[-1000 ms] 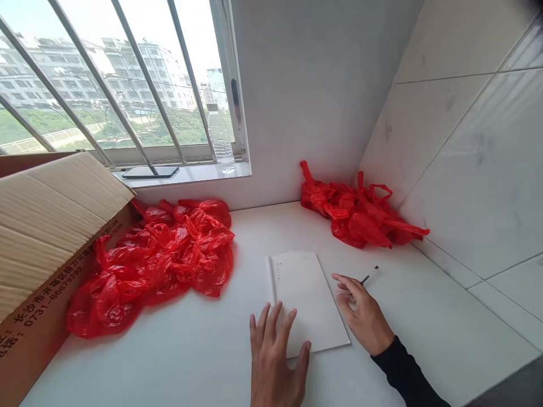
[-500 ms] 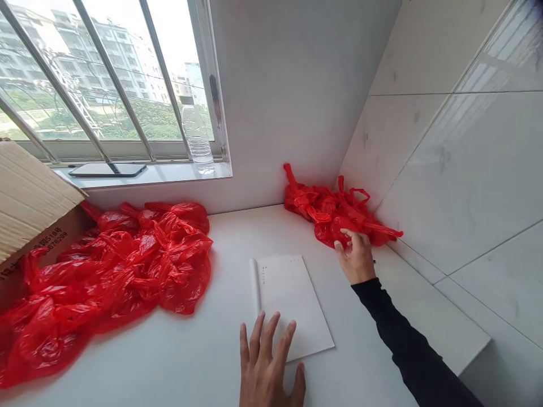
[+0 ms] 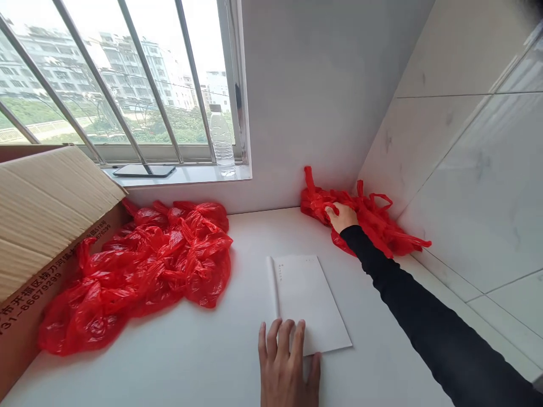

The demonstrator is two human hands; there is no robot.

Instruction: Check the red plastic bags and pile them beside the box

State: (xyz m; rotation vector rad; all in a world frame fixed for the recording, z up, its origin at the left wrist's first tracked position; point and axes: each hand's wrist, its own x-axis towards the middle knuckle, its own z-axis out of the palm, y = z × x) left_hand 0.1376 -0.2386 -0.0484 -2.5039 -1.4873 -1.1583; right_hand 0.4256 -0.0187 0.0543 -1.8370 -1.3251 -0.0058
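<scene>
In the back corner, my right hand [image 3: 343, 217] has its fingers curled round part of a red plastic bag [image 3: 316, 202] in a heap of such bags. Some of the fingers are hidden by the red film. My left hand [image 3: 285, 362] lies near the front with fingers apart and slightly bent, its tips at the lower left edge of a white paper pad [image 3: 309, 299]. The pad's cover is rolled along its left side, and small print shows near the top of the page.
A larger heap of knotted red plastic bags [image 3: 169, 260] covers the left of the white table [image 3: 212, 362], beside an open cardboard box [image 3: 55, 198]. On the windowsill are a phone [image 3: 146, 170] and a clear bottle [image 3: 222, 144]. A tiled wall [image 3: 475, 186] bounds the right.
My right hand has moved farther in and closed on a bag in the right heap. My left hand still rests by the pad, its fingers more bent. The view has turned left.
</scene>
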